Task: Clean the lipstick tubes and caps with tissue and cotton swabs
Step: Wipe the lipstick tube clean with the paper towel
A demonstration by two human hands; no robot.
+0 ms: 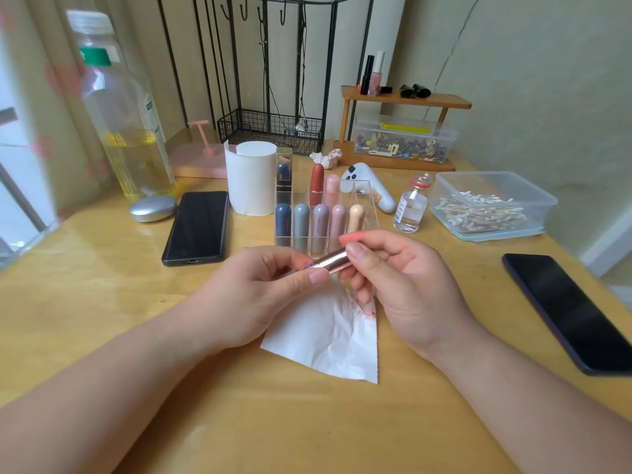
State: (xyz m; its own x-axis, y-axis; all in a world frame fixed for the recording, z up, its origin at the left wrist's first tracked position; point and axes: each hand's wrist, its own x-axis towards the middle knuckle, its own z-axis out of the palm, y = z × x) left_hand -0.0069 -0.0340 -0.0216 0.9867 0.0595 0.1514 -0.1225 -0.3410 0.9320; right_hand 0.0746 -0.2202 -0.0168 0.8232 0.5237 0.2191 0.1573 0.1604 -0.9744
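- One tall clear plastic bottle of yellow liquid [126, 131] stands well left of the clear acrylic lipstick organiser [367, 193]; a black phone [196, 227] and a white tissue roll [251, 177] sit between them.
- Left hand [260, 295], in front of the organiser, pinches the left end of the rose-gold metal lipstick tube [333, 261] between thumb and fingertips.
- That tube lies crosswise just in front of the organiser, its long axis running from low left to high right, bridging both hands.
- White tissue sheet [328, 333], smeared pink, lies directly below the tube, its top corner apparently tucked under the right hand's lower fingers.
- Right hand [407, 285] pinches the tube's right end with thumb and forefinger; touching the tissue, it seems better placed to wipe.
- Clear plastic box of cotton swabs [492, 206] sits right of the organiser, nearer the right hand, so fetching a swab would likely fall to it.
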